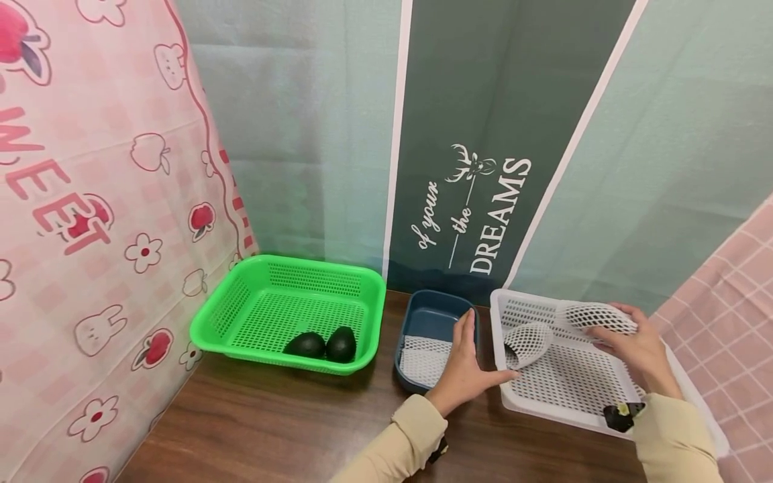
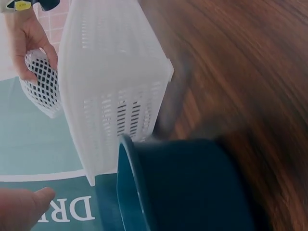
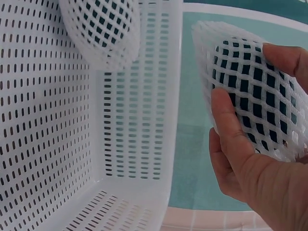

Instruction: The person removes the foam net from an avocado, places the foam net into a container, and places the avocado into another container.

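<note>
In my right hand [image 1: 643, 345] I hold an avocado in a white foam net [image 1: 600, 317], above the far right part of the white basket [image 1: 496, 329]. The right wrist view shows my thumb and fingers gripping the netted avocado [image 3: 255, 91], dark through the mesh. Another netted avocado [image 1: 530, 344] lies inside the white basket at its left end; some dark skin shows at the net's opening. My left hand [image 1: 465, 379] is held with fingers extended and thumb spread, over the space between the blue box [image 1: 431, 320] and the white basket. Nothing is in it.
White foam nets [image 1: 424, 359] lie in the blue box's near half. To the left, a green basket [image 1: 241, 345] holds two bare dark avocados [image 1: 306, 345]. All stand on a brown wooden table [image 1: 266, 416]. Hanging cloths [image 1: 314, 134] enclose the back and sides.
</note>
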The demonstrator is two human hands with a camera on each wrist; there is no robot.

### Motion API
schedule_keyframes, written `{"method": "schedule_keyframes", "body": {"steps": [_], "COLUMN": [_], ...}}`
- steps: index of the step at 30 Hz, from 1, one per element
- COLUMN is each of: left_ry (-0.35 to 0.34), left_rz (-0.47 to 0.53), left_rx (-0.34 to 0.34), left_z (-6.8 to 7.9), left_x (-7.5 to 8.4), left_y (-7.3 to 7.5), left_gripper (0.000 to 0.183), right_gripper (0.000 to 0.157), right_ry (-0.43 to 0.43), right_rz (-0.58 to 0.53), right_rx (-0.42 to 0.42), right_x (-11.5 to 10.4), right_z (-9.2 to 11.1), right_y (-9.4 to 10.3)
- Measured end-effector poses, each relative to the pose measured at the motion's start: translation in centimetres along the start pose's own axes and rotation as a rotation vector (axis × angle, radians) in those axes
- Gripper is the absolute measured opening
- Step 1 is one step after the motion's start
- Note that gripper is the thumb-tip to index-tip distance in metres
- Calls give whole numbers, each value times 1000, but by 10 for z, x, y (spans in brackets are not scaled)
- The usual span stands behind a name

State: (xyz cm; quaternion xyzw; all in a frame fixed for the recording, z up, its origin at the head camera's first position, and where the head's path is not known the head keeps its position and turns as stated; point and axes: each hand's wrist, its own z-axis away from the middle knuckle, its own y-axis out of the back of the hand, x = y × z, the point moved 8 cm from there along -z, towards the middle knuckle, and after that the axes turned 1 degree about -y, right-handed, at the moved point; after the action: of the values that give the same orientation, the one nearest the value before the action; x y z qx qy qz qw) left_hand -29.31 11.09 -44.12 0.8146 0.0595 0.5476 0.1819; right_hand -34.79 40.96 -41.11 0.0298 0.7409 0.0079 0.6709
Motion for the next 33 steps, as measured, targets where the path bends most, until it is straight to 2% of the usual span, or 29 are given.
{"method": "schedule_keyframes", "body": {"steps": [4,9,16,23,30,33], "left_ry": [6,-2,-4,-11,-46,-68], "left_rz": [6,77,125,109,136,161], "left_rx": [-3,-6,17,24,25,20], "left_z": [2,4,7,10,16,20], "left_x": [-1,1,12,15,16,20], "left_y": [7,18,37,48,58,62], "left_gripper": [113,113,112,111,106,102], "right_gripper": [53,56,59,62,65,66], "right_ry": [4,14,94,122,99,107], "right_rz": [-28,-53,-75,-5,257,329], "right_rx": [14,42,43,61,104,100], "right_x": [-5,-12,-25,-36,-49,-53], "right_z": [6,14,25,37,50,55], "right_y": [-2,-4,-17,-29,-42,-53]}}
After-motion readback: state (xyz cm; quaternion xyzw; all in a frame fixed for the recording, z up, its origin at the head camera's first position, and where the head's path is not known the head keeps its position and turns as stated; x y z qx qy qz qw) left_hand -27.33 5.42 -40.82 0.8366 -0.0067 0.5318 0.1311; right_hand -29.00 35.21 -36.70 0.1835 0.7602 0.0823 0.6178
